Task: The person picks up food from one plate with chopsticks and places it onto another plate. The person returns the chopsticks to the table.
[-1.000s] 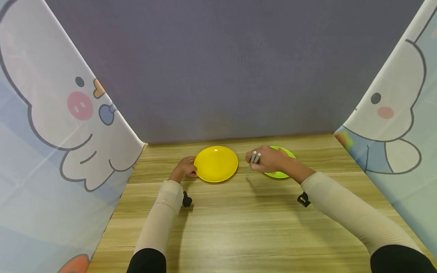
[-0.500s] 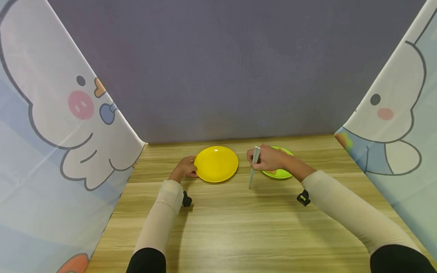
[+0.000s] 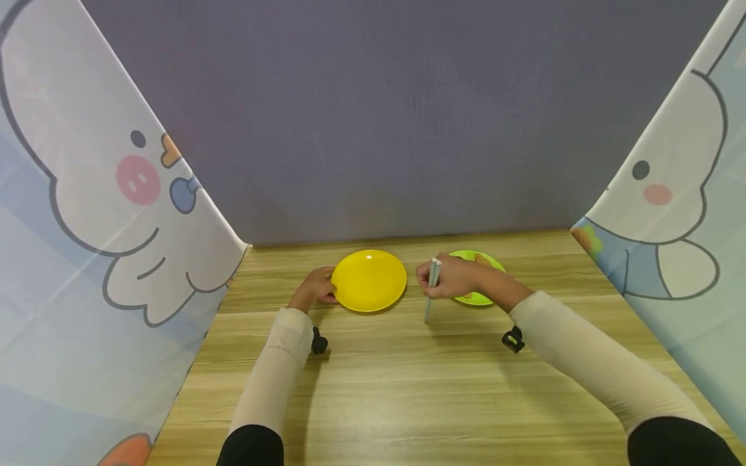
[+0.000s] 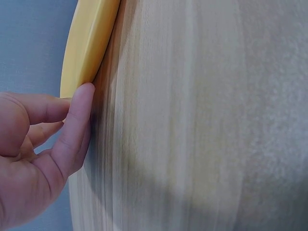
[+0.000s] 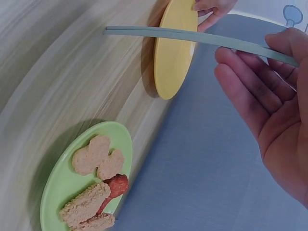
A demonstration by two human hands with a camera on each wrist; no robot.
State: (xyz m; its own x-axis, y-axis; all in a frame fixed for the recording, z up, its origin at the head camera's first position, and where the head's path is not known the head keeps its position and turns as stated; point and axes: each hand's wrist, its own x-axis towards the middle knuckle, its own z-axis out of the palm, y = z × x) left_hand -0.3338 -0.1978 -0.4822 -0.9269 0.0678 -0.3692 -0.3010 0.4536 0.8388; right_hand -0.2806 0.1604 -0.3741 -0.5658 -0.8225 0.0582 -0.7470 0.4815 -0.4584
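On the left, my left hand (image 3: 317, 285) pinches the near-left rim of a yellow plate (image 3: 369, 280), which bears no food. The left wrist view shows a thumb and fingertips at that rim. My right hand (image 3: 456, 276) holds a pair of pale grey-green chopsticks (image 5: 192, 36), their tips together with nothing between them and pointing down toward the table. Partly hidden behind the right hand is a lime-green plate (image 5: 55, 195). On it lie tan nugget-like pieces (image 5: 90, 156), breaded sticks (image 5: 85, 204) and a red drumstick-shaped piece (image 5: 117, 185).
Both plates stand on a wood-grain table (image 3: 384, 382), near its back edge. A grey wall (image 3: 373, 116) rises behind it. Cartoon-printed sheets (image 3: 87, 194) close off both sides. Each wrist carries a black camera mount (image 3: 513, 339).
The chopsticks have swung from pointing away to a steeper stance, tips nearer the front. Lately my right hand has shifted slightly left and lower. My left hand and the yellow plate stay put.
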